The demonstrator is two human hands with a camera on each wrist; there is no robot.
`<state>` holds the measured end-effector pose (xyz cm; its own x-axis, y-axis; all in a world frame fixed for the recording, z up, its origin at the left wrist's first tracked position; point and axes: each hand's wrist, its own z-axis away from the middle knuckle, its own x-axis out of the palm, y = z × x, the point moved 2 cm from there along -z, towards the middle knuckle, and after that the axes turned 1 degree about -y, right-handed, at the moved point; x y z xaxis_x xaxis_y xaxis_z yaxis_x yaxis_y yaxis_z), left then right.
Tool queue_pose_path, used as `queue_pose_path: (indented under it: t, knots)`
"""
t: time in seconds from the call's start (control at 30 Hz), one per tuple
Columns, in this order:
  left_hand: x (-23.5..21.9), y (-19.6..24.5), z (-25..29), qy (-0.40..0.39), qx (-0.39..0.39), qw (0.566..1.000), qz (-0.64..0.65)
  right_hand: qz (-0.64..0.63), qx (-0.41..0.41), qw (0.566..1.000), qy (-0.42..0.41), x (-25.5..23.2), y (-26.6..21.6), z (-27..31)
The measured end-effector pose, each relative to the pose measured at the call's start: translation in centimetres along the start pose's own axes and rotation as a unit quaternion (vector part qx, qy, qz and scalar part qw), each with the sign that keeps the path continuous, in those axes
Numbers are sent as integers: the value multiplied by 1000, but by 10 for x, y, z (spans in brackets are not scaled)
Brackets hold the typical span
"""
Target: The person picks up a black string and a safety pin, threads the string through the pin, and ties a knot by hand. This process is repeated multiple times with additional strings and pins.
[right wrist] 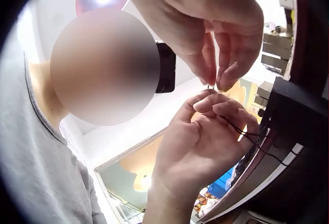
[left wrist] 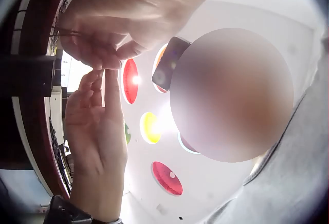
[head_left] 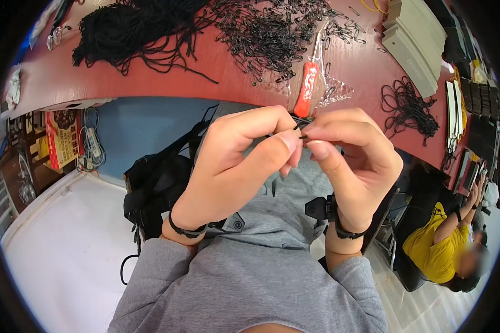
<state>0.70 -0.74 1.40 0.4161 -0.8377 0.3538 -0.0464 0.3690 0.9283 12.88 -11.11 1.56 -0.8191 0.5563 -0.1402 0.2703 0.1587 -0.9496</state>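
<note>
Beyond the fingers, on the red tabletop [head_left: 122,89]: a heap of black cords [head_left: 125,39] ahead and to the left, a pile of dark pins [head_left: 261,41] straight ahead, a tangle of looped cords [head_left: 410,108] off to the right. Nearer, left hand [head_left: 236,161] with thumb and forefinger drawn together, pinching a thin black cord [head_left: 303,137]. Facing it, right hand [head_left: 356,150] with thumb and fingertips bent in close about the cord's end; cannot tell whether gripping or only near. Just past both sets of fingertips, an orange-red handle [head_left: 305,91]. Smallest, the cord's short end, showing between the two hands, with more running out past the left fingers. Should weigh next to nothing and bend freely; looks limp rather than stiff, unlikely to break, but apt to slip or twist in a loose pinch. Best taken right behind the tip, between thumb and forefinger pads.
</note>
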Motion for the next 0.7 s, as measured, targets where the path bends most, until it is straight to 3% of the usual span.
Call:
queue_pose_path:
  t: [0.3,0.4,0.47,0.7]
  knots:
    - [-1,-2,-2,-7,19,999,-35,-33,33,999,-5,2,-4,-1]
    - [0,0,-2,-12,16,999,-44,1,-15,999,-31,1,0,-1]
    - [3,1,-1,3,-5,999,-51,-17,25,1000,-1,2,2,0]
    - [3,-3,-1,-7,-11,1000,-21,-49,24,998,15,2,4,2]
